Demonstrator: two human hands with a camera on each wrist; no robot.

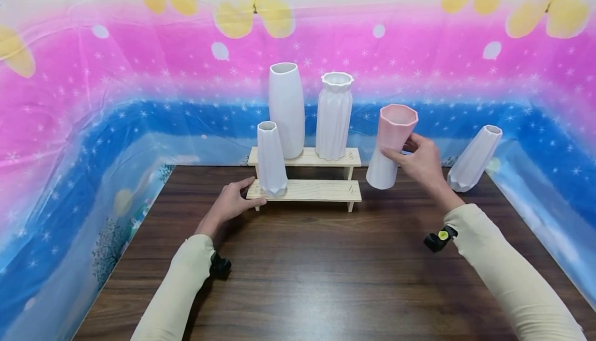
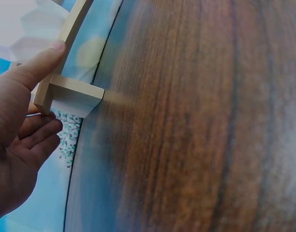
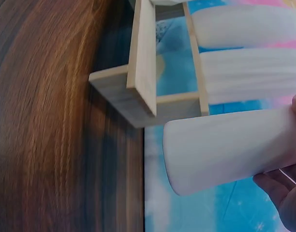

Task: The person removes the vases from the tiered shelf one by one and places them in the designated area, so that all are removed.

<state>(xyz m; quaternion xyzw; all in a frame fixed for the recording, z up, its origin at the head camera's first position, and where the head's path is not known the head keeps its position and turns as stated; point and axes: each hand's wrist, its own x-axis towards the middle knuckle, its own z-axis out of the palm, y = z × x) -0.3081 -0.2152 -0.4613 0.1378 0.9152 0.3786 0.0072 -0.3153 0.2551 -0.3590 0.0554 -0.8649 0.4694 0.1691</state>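
My right hand (image 1: 422, 161) grips a pink-and-white vase (image 1: 388, 149) around its narrow middle, thumb in front. The vase tilts a little; in the right wrist view its white base (image 3: 211, 152) hangs beside the end of a two-tier wooden stand (image 1: 316, 191). With the left hand (image 1: 231, 201) I hold the stand's left end, thumb (image 2: 46, 60) on the lower board and fingers beneath it. A small white faceted vase (image 1: 271, 162) stands on the lower board close to that thumb. Up on the top board are a tall smooth white vase (image 1: 287, 110) and a ribbed white vase (image 1: 334, 118) with a frilled rim.
Another white faceted vase (image 1: 475, 160) stands at the table's back right, beyond my right wrist. The dark wooden table (image 1: 302, 273) ends just behind the stand. Against its back and sides hangs a printed pink and blue cloth (image 1: 186, 72).
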